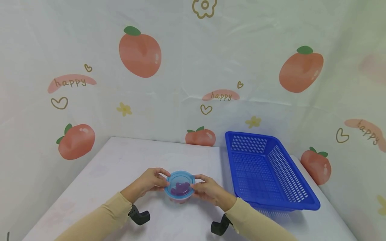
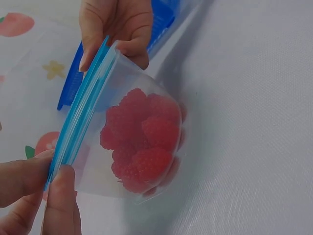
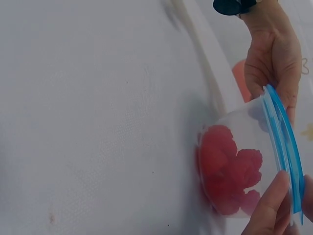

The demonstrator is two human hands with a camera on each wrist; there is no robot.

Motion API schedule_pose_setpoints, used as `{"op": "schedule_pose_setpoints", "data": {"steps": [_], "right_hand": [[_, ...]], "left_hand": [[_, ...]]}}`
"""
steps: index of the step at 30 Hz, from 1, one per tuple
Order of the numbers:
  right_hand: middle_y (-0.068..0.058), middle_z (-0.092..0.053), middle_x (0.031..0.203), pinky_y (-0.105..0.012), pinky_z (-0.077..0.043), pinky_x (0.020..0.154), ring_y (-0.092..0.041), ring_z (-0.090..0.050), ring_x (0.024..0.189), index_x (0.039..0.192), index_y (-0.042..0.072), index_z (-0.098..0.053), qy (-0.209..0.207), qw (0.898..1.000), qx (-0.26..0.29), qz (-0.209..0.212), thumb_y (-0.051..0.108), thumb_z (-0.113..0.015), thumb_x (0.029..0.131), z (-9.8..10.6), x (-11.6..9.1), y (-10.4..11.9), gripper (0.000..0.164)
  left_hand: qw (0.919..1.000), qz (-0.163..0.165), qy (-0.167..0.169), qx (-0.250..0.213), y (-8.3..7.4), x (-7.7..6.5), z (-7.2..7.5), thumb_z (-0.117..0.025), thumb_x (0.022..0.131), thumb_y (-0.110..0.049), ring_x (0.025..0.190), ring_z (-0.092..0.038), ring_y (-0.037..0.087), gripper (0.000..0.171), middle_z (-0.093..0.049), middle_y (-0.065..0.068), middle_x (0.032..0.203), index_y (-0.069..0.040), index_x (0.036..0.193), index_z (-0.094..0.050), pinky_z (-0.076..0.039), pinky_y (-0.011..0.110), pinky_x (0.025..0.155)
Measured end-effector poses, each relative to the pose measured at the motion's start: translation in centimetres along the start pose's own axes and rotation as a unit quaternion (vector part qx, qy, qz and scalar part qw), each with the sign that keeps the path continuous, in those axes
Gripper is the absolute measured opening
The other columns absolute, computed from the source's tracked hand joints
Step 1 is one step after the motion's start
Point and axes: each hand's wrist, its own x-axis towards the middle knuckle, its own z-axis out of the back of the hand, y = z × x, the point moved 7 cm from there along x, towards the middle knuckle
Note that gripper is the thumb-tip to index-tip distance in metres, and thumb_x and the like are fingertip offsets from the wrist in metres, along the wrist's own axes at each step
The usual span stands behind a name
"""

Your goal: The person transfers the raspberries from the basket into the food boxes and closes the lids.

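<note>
A clear, round plastic container [image 2: 93, 171] holds several red raspberries [image 2: 142, 137]. On its mouth sits a translucent blue lid [image 1: 181, 174] with a purple shape near its middle. My left hand [image 1: 154, 180] pinches the lid and rim from the left side, thumb on top and fingers below. From the opposite side my right hand [image 1: 208, 190] grips the same edge, its thumb also on the lid. The left wrist view shows the lid lying along the rim; whether it is fully pressed down I cannot tell. The container's base is at the white tabletop.
To the right of my right hand stands a large blue plastic basket [image 1: 256, 174] with slotted walls. The white table [image 1: 120, 157] meets a fruit-printed cloth [image 1: 169, 100] at the back. A black wrist device [image 1: 221, 226] hangs under each forearm.
</note>
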Motion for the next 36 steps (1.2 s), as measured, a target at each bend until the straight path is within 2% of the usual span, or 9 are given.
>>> {"op": "schedule_pose_setpoints", "data": {"steps": [9, 14, 21, 25, 32, 36], "right_hand": [[-0.003, -0.054, 0.082, -0.019, -0.054, 0.062, -0.009, -0.058, 0.066, 0.134, -0.001, -0.043, -0.014, 1.000, 0.000, 0.007, 0.004, -0.064, 0.089, 0.0, 0.2, 0.0, 0.050], [-0.002, -0.052, 0.081, -0.019, -0.052, 0.059, -0.010, -0.055, 0.061, 0.132, 0.001, -0.044, -0.016, 1.000, -0.003, 0.011, 0.003, -0.063, 0.089, -0.2, 0.2, 0.2, 0.047], [-0.002, -0.056, 0.082, -0.019, -0.052, 0.060, -0.010, -0.056, 0.065, 0.134, 0.003, -0.043, -0.015, 1.000, 0.013, -0.002, 0.002, -0.062, 0.091, -0.2, 0.2, 0.0, 0.047], [-0.003, -0.056, 0.083, -0.019, -0.053, 0.061, -0.011, -0.058, 0.067, 0.134, 0.002, -0.043, -0.012, 1.000, 0.020, -0.003, 0.001, -0.061, 0.091, -0.1, 0.2, -0.1, 0.047], [-0.004, -0.056, 0.086, -0.019, -0.052, 0.061, -0.012, -0.060, 0.068, 0.133, 0.002, -0.044, -0.016, 1.000, 0.009, -0.001, 0.001, -0.062, 0.090, 0.1, 0.3, -0.2, 0.046], [-0.005, -0.056, 0.086, -0.018, -0.052, 0.060, -0.011, -0.060, 0.067, 0.133, 0.003, -0.043, -0.020, 1.000, 0.003, -0.001, 0.001, -0.062, 0.091, 0.1, 0.3, -0.1, 0.046]], "left_hand": [[0.9998, -0.014, 0.014, 0.004, -0.1, -0.1, -0.1, -0.073, 0.081, -0.002, 0.068, -0.063, 0.011, 0.039, -0.066, 0.004, 0.080, 0.005, 0.117, -0.058, -0.059, 0.028, 0.065], [0.9998, -0.015, 0.015, 0.004, -0.1, -0.1, -0.1, -0.073, 0.081, -0.002, 0.068, -0.063, 0.011, 0.039, -0.066, 0.004, 0.081, 0.005, 0.117, -0.058, -0.059, 0.027, 0.064], [0.9998, -0.013, 0.017, -0.002, -0.1, 0.0, -0.1, -0.073, 0.081, -0.001, 0.068, -0.063, 0.011, 0.038, -0.066, 0.005, 0.081, 0.004, 0.116, -0.058, -0.058, 0.026, 0.064], [1.0000, 0.000, 0.009, -0.004, -0.2, 0.1, -0.1, -0.073, 0.082, -0.003, 0.069, -0.064, 0.013, 0.038, -0.066, 0.006, 0.083, 0.001, 0.116, -0.059, -0.059, 0.027, 0.065], [0.9986, 0.039, -0.036, 0.000, 0.4, 0.8, 0.1, -0.073, 0.084, -0.009, 0.073, -0.067, 0.015, 0.037, -0.069, 0.008, 0.090, -0.010, 0.120, -0.062, -0.059, 0.029, 0.065], [0.9982, 0.047, -0.036, -0.010, 0.7, 1.0, 0.1, -0.071, 0.086, -0.012, 0.074, -0.067, 0.016, 0.036, -0.069, 0.008, 0.092, -0.006, 0.121, -0.063, -0.059, 0.030, 0.067]]}}
